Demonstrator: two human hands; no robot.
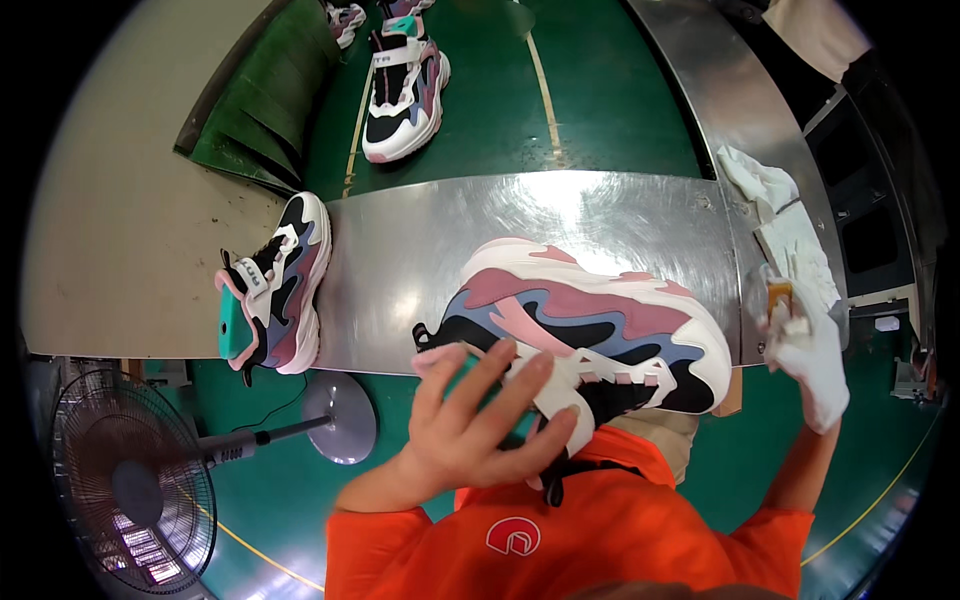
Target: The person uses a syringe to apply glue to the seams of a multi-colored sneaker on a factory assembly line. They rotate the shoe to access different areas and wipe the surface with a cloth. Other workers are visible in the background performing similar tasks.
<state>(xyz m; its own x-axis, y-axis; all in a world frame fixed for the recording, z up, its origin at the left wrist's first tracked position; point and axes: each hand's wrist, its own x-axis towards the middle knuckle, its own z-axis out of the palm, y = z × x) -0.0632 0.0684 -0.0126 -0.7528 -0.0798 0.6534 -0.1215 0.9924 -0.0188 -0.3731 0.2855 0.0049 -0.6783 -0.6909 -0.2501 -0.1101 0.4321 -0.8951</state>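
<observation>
A chunky sneaker (600, 310) in white, pink, mauve, blue and black lies on its side over the near edge of the metal plate, its sole turned away from me and its toe to the right. My left hand (480, 420) grips it at the collar and strap, fingers spread over the opening. Off to the right, my right hand (812, 370) is wrapped in white, a glove or cloth. It is at the near end of a crumpled white cloth (790, 235). A small amber-brown piece (779, 295) shows by its fingertips, which are blurred and partly hidden.
A matching sneaker (290, 285) with teal stuffing rests at the plate's left end. Another sneaker (405, 95) sits on the green belt (600, 90) beyond the metal plate (390, 260). Green flaps (265, 95) hang at the back left. A black fan (135, 485) stands at lower left.
</observation>
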